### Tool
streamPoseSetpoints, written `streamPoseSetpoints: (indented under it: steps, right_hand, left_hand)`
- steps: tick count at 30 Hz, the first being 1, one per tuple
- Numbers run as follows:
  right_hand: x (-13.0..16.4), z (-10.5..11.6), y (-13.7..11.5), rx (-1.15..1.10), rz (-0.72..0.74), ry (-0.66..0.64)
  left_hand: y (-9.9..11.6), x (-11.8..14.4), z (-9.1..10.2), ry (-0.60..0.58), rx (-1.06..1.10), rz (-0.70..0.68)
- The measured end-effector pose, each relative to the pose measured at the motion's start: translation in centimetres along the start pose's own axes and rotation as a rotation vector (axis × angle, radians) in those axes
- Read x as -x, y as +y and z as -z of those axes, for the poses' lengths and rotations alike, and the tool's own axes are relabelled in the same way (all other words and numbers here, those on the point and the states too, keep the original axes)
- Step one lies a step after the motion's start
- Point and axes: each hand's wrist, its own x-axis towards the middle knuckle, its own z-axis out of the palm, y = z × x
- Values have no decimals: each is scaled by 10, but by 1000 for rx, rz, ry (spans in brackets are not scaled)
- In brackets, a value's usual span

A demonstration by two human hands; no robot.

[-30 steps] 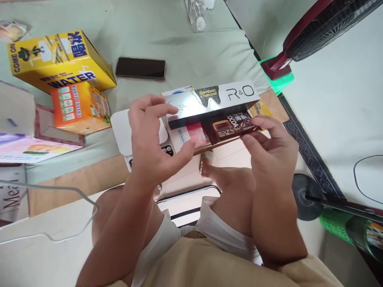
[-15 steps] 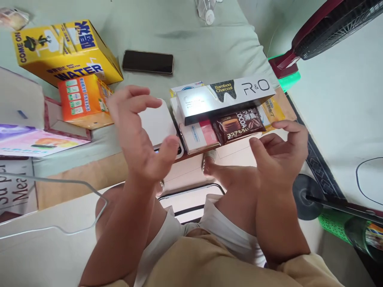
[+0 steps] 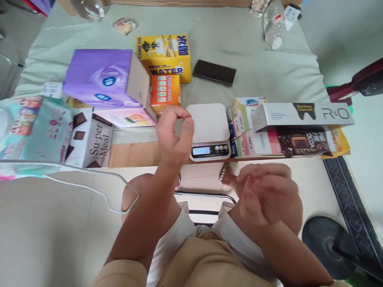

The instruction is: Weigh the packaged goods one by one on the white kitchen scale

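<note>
My left hand is raised by the left side of a white kitchen scale, its fingers curled and its thumb close to the index fingertip. Nothing shows in that hand. The scale has a lit display and a bare plate. My right hand, smeared by motion, hangs over my right thigh with bent fingers; what lies inside them is hidden. Beyond it, a silver R&O toothpaste box rests on a pile with a brown cocoa snack packet and a pink-and-white pack.
Left of the scale stand an orange box, a yellow WATER box, a purple tissue pack, a Su-per Meal box and a teal bag. A phone and a bottle lie farther back. A white cable crosses the left.
The view has swung left, showing more of the table. My left fingers have curled closer to the thumb. My right hand has drawn back from the cocoa packet towards my lap.
</note>
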Motion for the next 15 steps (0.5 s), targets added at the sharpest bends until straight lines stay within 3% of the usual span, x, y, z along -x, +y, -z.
streamPoseSetpoints:
  steps: [3, 7, 12, 15]
  right_hand:
    - [-23, -47, -9, -77, 37, 125]
    - [-44, -99, 1, -125, -113, 80]
    - [-101, -136, 19, 270, -165, -149]
    - [-143, -155, 27, 572, -158, -393]
  left_hand:
    - [-1, 1, 21, 87, -76, 21]
    - [-7, 1, 47, 129, -47, 128]
    - [-23, 16, 54, -92, 29, 305]
    - [-27, 26, 50, -97, 71, 418]
